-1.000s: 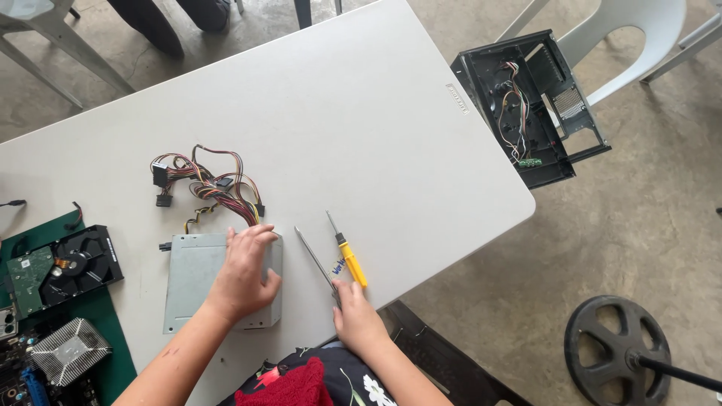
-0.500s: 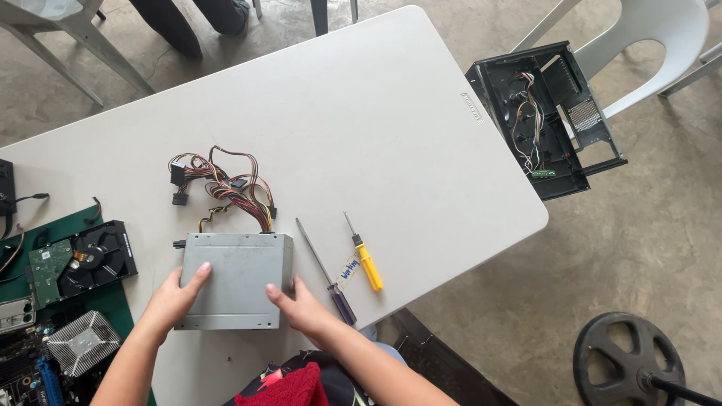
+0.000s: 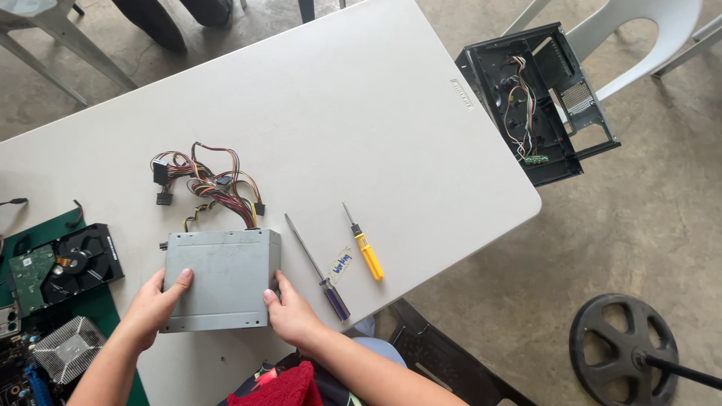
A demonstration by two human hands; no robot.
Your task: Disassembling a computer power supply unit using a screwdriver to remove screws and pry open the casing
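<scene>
Our left hand (image 3: 154,304) and right hand (image 3: 289,312) clasp opposite sides of the grey metal power supply box (image 3: 219,280), fingers curled over its edges to steady it flat on the white folding table (image 3: 338,113). Its bundle of coloured wires (image 3: 207,184) trails away from us, while the purple-handled screwdriver (image 3: 320,271) and yellow-handled screwdriver (image 3: 365,244) lie just beside our right hand, within easy reach.

Both hands, left (image 3: 154,304) and right (image 3: 289,312), grip with fingers spread.
</scene>
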